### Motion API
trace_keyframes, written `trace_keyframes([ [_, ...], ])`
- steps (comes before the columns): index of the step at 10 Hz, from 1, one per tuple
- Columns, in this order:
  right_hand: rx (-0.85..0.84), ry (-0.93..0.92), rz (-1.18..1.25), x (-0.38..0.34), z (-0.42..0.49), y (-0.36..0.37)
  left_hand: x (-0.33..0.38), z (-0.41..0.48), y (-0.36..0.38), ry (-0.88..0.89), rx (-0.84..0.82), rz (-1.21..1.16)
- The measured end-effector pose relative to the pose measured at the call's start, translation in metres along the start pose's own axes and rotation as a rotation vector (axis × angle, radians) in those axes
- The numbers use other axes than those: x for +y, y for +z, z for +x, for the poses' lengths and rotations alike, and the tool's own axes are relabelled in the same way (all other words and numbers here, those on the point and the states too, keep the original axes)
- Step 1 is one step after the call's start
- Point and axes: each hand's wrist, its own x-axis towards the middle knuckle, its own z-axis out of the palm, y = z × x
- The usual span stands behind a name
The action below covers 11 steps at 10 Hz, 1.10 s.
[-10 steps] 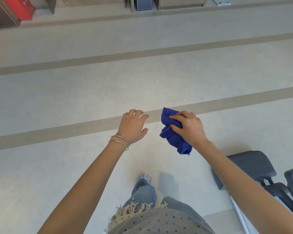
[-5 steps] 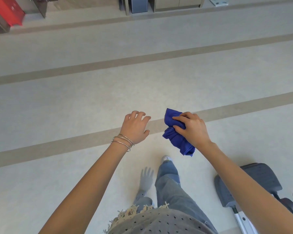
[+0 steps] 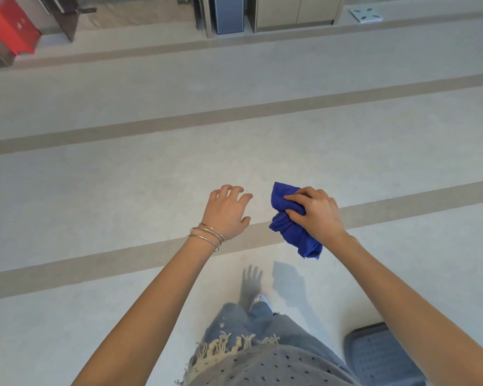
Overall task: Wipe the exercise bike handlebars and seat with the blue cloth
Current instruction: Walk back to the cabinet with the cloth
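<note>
Head view looks down on both arms stretched forward over the pale striped floor (image 3: 123, 190), with the blue cloth (image 3: 289, 227) bunched in the right hand (image 3: 315, 215), whose fingers are clamped round it, probably so it is ready for wiping. Beside it and apart, the left hand (image 3: 226, 213) hangs empty, fingers spread and loosely curled, touching nothing. Only a dark ridged piece of equipment (image 3: 379, 355) shows at lower right; handlebars and seat are out of view.
</note>
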Motion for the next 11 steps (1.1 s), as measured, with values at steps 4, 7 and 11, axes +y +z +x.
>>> trace_keyframes([
  [4,-0.017,0.068,0.003,0.051,0.108,-0.019,-0.014,0.132,-0.01,0.057,-0.066,-0.014],
  [7,0.054,0.105,0.04,0.045,0.244,-0.046,-0.077,0.26,-0.051,0.103,-0.057,0.002],
  [11,0.06,0.105,0.037,0.059,0.37,-0.067,-0.128,0.376,-0.073,0.1,-0.074,-0.003],
])
